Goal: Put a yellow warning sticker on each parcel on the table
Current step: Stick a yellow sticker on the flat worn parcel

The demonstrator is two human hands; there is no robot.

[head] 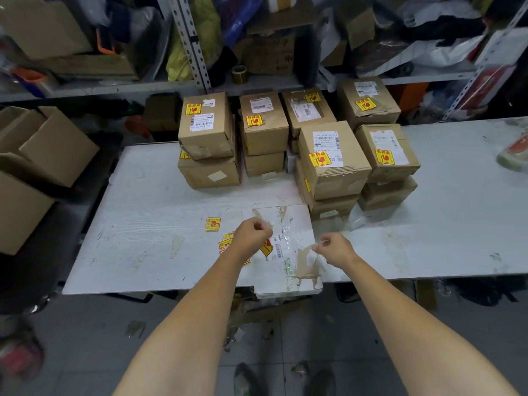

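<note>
Over the flat white parcel (297, 224), my left hand (251, 237) pinched a yellow sticker (267, 249) at its left side; my right hand (335, 248) pinched a thin scrap (315, 248), likely backing. Next, I judged: smooth it flat.

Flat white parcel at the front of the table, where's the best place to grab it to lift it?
Probably its near edge, coming from your side. The flat white parcel lies flat on the table, but that edge hangs past the table's front, so fingers can slip underneath there.
</note>
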